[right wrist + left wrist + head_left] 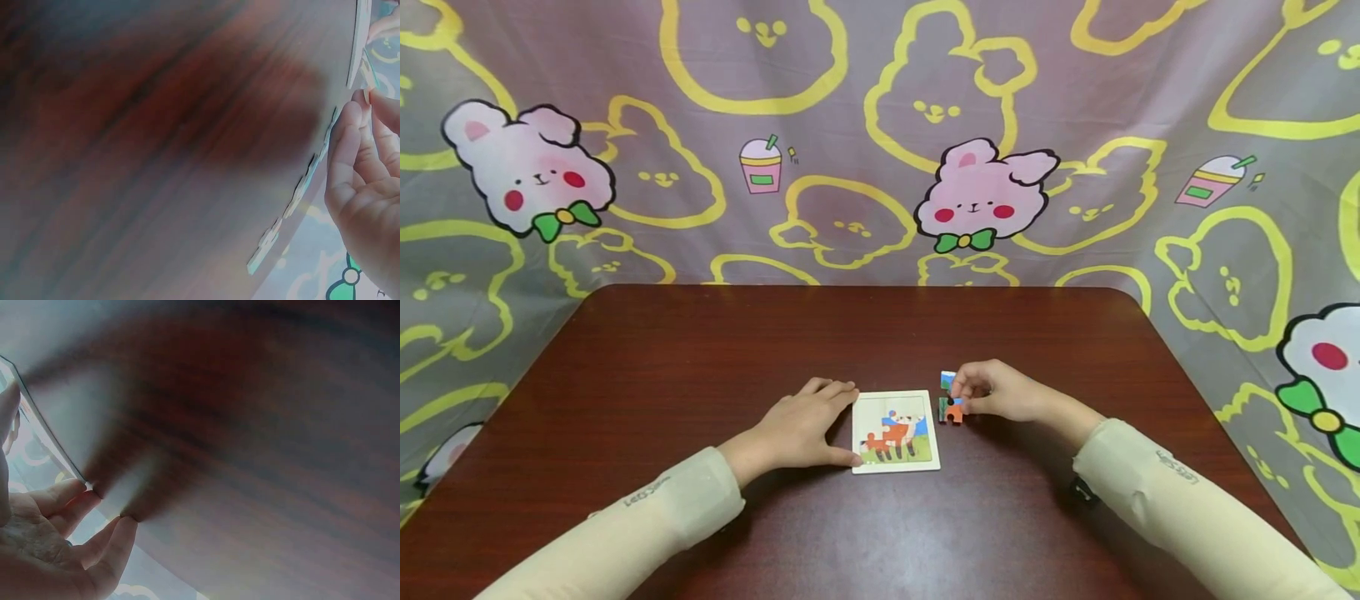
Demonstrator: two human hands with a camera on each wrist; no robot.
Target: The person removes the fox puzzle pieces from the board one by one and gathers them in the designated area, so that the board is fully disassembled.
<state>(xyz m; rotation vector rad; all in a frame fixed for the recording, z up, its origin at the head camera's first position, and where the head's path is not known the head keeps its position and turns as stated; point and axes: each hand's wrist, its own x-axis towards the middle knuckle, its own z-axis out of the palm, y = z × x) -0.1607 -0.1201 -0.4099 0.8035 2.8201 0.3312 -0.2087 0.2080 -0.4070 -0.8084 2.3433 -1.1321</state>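
Note:
A square wooden puzzle board (896, 468) lies on the table with a partly filled picture of an orange-and-white animal. My left hand (797, 423) rests at its left side, thumb at the lower left corner and fingertips at the upper left; the left wrist view shows that hand (69, 544) from the palm side, fingers fairly straight along the edge. To the right of the board, my right hand (1000, 392) pinches a small puzzle piece (367, 95) between thumb and fingertips, seen nearly edge-on. Beside those fingers lie a blue-and-green puzzle piece (947, 381) and an orange one (953, 413).
The dark red-brown table (737, 333) has rounded far corners. A patterned curtain (850, 125) with cartoon rabbits encloses it at the back and sides. Low on the tabletop, more puzzle pieces (300, 187) appear edge-on in a row in the right wrist view.

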